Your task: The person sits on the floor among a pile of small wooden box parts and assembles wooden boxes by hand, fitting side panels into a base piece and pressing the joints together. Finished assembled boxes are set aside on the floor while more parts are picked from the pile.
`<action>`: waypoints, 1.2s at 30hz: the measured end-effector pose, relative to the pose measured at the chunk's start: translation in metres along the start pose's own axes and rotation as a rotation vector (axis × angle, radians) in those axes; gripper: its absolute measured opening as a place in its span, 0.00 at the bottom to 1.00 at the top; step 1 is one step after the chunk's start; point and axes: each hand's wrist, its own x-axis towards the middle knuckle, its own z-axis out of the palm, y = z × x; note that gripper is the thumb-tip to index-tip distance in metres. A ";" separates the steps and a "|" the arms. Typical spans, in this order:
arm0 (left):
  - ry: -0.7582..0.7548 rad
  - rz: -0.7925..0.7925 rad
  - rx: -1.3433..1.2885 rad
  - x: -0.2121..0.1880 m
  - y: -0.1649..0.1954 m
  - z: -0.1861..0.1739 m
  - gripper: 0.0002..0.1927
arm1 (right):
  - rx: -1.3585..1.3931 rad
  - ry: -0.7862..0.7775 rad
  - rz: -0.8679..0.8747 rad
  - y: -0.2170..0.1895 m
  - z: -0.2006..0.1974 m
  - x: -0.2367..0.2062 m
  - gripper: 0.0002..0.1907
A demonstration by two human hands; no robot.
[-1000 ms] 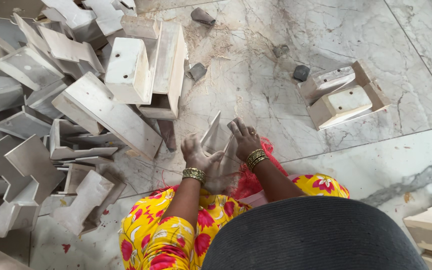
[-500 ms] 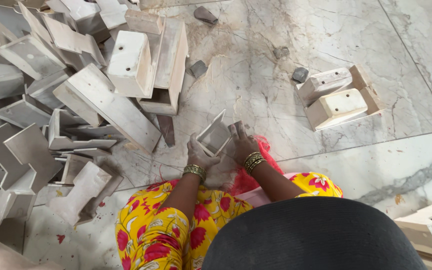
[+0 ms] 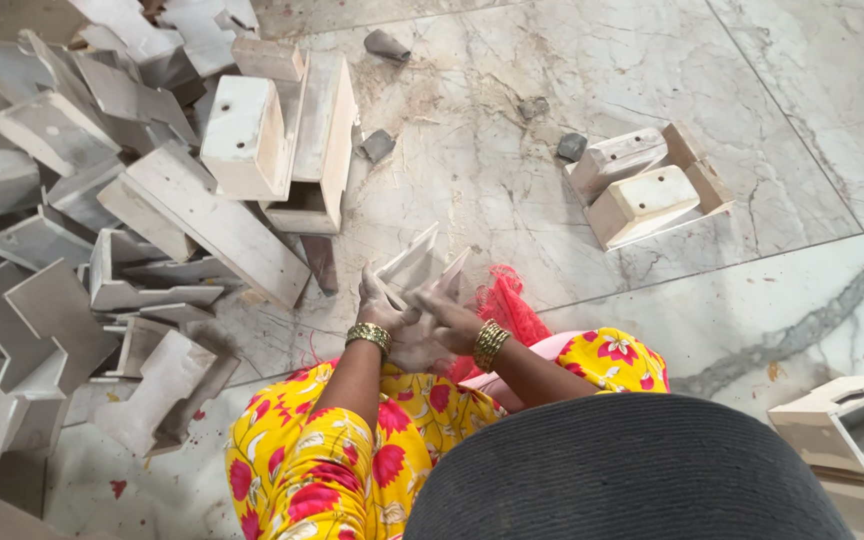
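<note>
I sit on a marble floor in a yellow flowered garment. Both hands hold one small white angular tile piece (image 3: pixel 420 262) just above my lap. My left hand (image 3: pixel 380 303), dusted white and wearing a gold bangle, grips its left side. My right hand (image 3: pixel 444 305), also with a gold bangle, grips its right side from below. A red net cloth (image 3: pixel 505 305) lies right of my hands, beside my knee.
A big heap of white channel-shaped stone pieces (image 3: pixel 102 200) fills the left. Two boxy pieces (image 3: pixel 282 140) stand ahead. Another set (image 3: pixel 642 190) lies at the right; more pieces (image 3: pixel 852 430) are at the lower right. Small grey chips (image 3: pixel 377 145) dot the floor (image 3: pixel 772 120).
The piece in my hands has tilted and turned a little between the frames, and my hands have shifted slightly with it. The view has dipped a bit.
</note>
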 end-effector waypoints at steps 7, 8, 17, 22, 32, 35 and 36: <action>-0.012 0.054 -0.001 0.004 -0.001 0.002 0.85 | 0.839 -0.151 -0.245 0.018 -0.016 -0.005 0.47; -0.013 0.051 0.002 0.005 -0.002 0.003 0.85 | 0.755 -0.059 -0.174 0.021 -0.023 -0.005 0.47; -0.055 0.078 0.057 0.014 -0.004 0.008 0.77 | -0.528 0.384 0.452 0.031 -0.064 0.001 0.46; -0.054 0.077 0.045 0.017 -0.008 0.009 0.73 | -0.538 0.289 0.562 0.023 -0.046 0.013 0.38; -0.063 0.088 0.042 0.019 -0.008 0.013 0.72 | -0.571 0.232 0.569 0.019 -0.050 0.014 0.46; -0.070 0.077 0.061 0.017 -0.007 0.011 0.71 | -0.539 0.336 0.604 0.017 -0.051 0.014 0.44; -0.077 0.064 0.068 0.016 -0.007 0.010 0.70 | -0.531 0.366 0.605 0.016 -0.050 0.014 0.43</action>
